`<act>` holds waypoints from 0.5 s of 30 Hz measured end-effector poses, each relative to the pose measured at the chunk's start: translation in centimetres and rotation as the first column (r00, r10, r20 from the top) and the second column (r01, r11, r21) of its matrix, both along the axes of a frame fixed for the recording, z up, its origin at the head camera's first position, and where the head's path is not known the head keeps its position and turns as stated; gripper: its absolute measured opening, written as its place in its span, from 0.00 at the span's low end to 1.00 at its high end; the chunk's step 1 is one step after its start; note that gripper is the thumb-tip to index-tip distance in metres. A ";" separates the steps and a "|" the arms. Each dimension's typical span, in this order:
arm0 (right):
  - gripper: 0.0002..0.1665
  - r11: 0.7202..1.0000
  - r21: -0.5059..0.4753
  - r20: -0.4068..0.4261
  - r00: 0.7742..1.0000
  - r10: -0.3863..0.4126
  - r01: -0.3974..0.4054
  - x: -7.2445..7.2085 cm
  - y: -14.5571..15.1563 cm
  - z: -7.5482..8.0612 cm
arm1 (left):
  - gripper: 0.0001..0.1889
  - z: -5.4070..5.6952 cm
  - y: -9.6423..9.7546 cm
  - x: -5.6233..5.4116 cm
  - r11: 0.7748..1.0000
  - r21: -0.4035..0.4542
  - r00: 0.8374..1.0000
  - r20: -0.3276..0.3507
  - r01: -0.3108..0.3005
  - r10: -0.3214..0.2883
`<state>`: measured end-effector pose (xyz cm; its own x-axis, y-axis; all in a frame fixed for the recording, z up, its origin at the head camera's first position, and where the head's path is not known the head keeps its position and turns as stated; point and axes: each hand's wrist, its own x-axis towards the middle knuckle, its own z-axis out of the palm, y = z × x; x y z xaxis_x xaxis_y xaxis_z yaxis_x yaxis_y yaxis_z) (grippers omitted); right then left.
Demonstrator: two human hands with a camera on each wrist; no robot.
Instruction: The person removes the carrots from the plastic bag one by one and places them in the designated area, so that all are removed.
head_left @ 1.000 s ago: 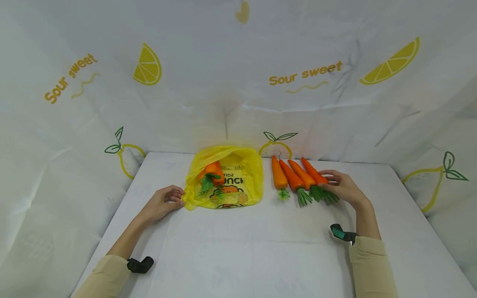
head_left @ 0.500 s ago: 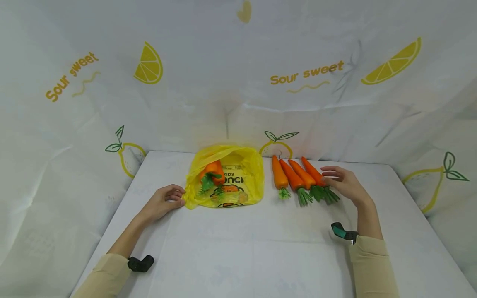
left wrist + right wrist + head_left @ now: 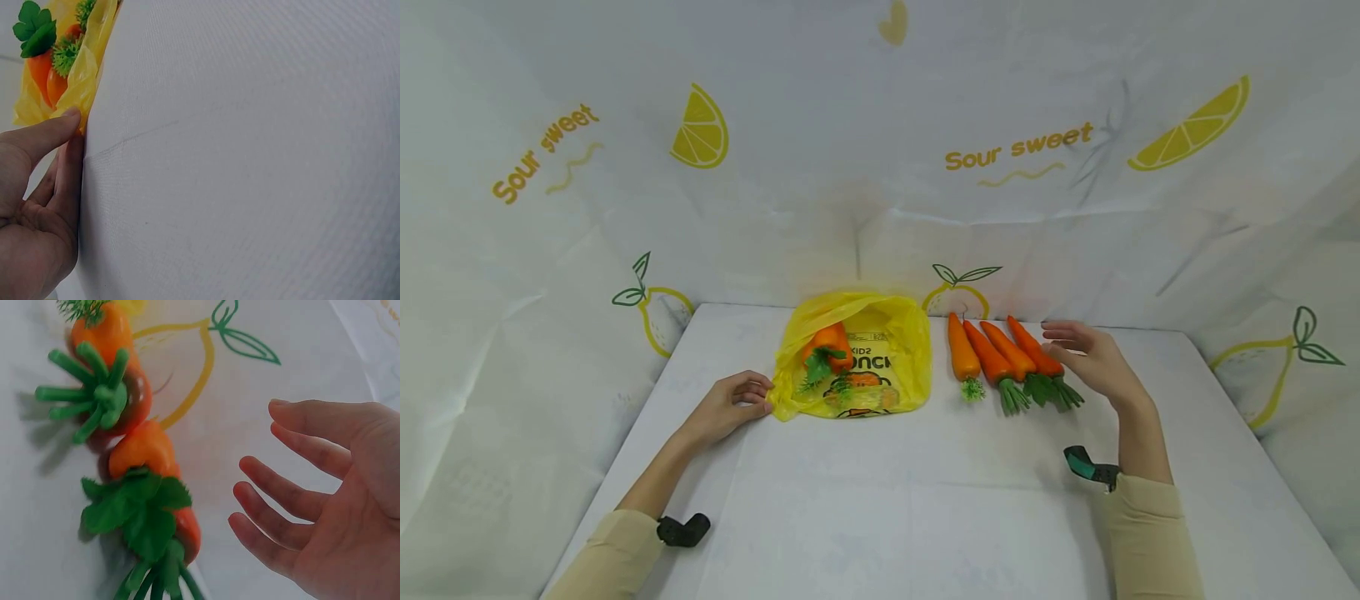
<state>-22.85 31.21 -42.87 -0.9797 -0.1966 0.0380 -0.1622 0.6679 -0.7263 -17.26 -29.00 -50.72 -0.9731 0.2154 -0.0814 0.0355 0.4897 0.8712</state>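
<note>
On the left, my left hand [image 3: 726, 408] pinches the edge of a yellow plastic bag [image 3: 910, 350] between thumb and fingers. Inside the bag's open mouth lie orange carrots [image 3: 41, 72] with green tops, partly hidden by the plastic. To the bag's right, several more carrots [image 3: 996, 357] lie side by side, their green tops toward me. My right hand [image 3: 1093, 362] hovers just beyond the rightmost carrot [image 3: 1033, 348], fingers spread and relaxed, holding nothing. The right wrist view shows a gap between these fingers [image 3: 275, 481] and the leafy carrot tops [image 3: 147, 515].
A white cloth covers the table [image 3: 880, 517]. Behind the bag and carrots rises a white backdrop [image 3: 820, 208] printed with lemons and words. Each wrist wears a small black camera, such as the left one [image 3: 683, 530].
My right hand has let go of the rightmost carrot and moved up and back from it, its fingers opening. The left hand and the bag stay where they were.
</note>
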 end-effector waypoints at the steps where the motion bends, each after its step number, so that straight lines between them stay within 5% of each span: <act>1: 0.29 1.000 -0.001 -0.012 1.000 0.008 -0.008 0.0 -0.2 0.2 | 0.19 0.0 0.0 0.0 1.000 0.001 1.000 0.001 0.000 0.000; 15: 0.27 0.994 -0.051 -0.087 0.992 0.087 -0.092 0.3 -3.6 2.8 | 0.19 0.0 0.0 0.0 1.000 0.001 1.000 0.004 0.001 -0.001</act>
